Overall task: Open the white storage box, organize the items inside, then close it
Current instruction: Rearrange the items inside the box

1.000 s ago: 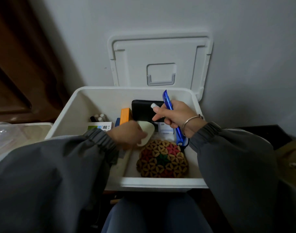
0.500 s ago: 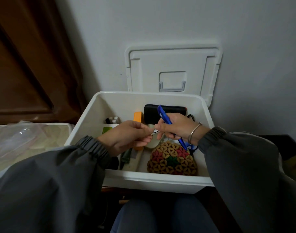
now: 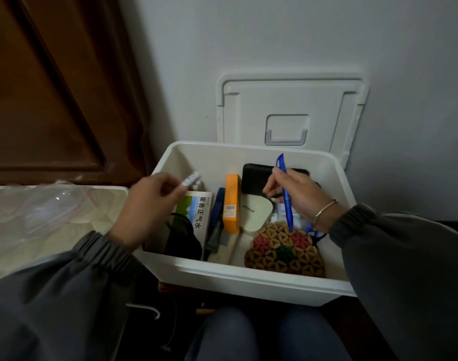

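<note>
White wall (image 3: 274,35) behind. White storage box (image 3: 248,280) stands open, lid (image 3: 290,110) propped at its 12 o'clock. Left hand (image 3: 149,204) pinches a small white pack (image 3: 191,179) at 10 o'clock; right hand (image 3: 298,196) grips a blue pen (image 3: 287,212) at 2 o'clock. Judged: opening done; sorting under way, closing not yet done.

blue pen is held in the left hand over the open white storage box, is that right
Not quite: the head view shows the right hand holding the blue pen over the open white storage box. The left hand pinches a small white item instead.
</note>
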### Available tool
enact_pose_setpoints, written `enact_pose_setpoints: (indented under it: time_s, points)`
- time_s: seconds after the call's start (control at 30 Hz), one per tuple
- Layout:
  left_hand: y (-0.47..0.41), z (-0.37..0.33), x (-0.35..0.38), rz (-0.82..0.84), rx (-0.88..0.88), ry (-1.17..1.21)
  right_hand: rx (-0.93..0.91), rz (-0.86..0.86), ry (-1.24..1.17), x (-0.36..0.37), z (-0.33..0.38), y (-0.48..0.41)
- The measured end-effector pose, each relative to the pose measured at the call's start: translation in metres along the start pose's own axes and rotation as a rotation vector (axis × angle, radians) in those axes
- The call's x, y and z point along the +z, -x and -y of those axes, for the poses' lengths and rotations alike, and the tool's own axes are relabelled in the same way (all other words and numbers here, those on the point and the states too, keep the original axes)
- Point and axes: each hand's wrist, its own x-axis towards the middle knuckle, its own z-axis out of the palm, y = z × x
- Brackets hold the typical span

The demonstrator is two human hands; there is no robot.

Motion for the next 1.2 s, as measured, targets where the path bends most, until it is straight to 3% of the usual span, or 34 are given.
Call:
enact_pose_setpoints:
  time_s: [0.1,0.23,0.33,0.47,0.67,0.77,0.87,0.93,1.0,1.07,1.2]
  points:
    - [0.005,0.024,-0.013,-0.162,0.056,-0.182,-0.083,-0.111,0.124,0.004,0.014,0.001]
    - [0.008,0.04,-0.005,-0.189,0.121,-0.163,-0.196,-0.205,-0.043,0.041,0.046,-0.007]
    - [0.007,0.044,-0.004,-0.234,0.122,-0.117,-0.232,-0.082,0.064,0.082,0.053,-0.011]
    - [0.007,0.05,-0.004,-0.266,0.047,-0.039,-0.14,0.142,0.235,0.119,0.034,-0.013]
    - [0.007,0.053,-0.002,-0.251,0.043,-0.036,-0.097,0.34,0.455,0.113,0.034,-0.009]
    - [0.008,0.053,-0.004,-0.251,0.03,-0.02,-0.149,0.218,0.616,0.063,0.044,0.0]
    - [0.009,0.047,-0.006,-0.236,0.041,-0.055,-0.24,-0.051,0.831,-0.005,0.048,0.014]
    - [0.011,0.033,-0.009,-0.234,0.098,-0.091,-0.144,-0.236,0.957,-0.052,0.04,0.02]
    - [0.011,0.009,-0.006,-0.189,0.169,-0.095,0.074,-0.325,0.998,-0.088,0.027,0.024]
    - [0.009,-0.02,0.008,-0.074,0.212,-0.079,0.23,-0.306,0.9,-0.102,0.013,0.027]
    - [0.003,-0.068,0.068,0.283,0.208,-0.118,0.24,-0.187,0.736,-0.095,-0.015,0.023]
